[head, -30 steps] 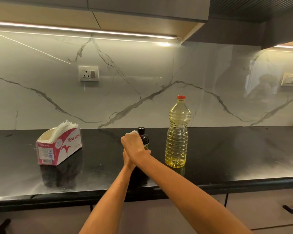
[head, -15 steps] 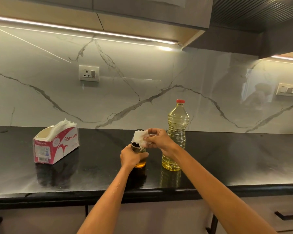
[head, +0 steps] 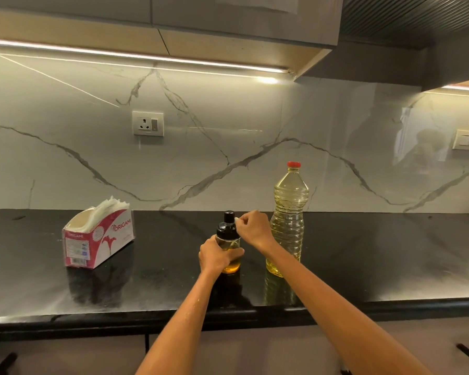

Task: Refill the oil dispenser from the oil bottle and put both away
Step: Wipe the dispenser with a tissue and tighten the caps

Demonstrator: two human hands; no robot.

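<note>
At the front of the black counter (head: pixel 363 255), the left hand (head: pixel 217 257) is wrapped round the glass body of the oil dispenser (head: pixel 228 247), holding it upright on the stone. Her right hand (head: pixel 255 230) is just beside the dispenser's black cap (head: pixel 228 226), fingers curled tight on a small scrap of white tissue (head: pixel 237 220) pressed near the cap's shoulder. From where I stand it looks like wiping off drips. Only a shallow amber layer shows at the dispenser's bottom below the hand, so I can't tell how full it is. The oil bottle (head: pixel 289 220) stands upright just to the right, red cap on, close behind her right wrist. That is my worry: a careless pull back of that arm could knock the tall bottle over. Oily glass could also slip in the left hand's grip, and the glossy stone would let it slide. Well off to the left sits the tissue box (head: pixel 98 236), out of harm's way
</note>
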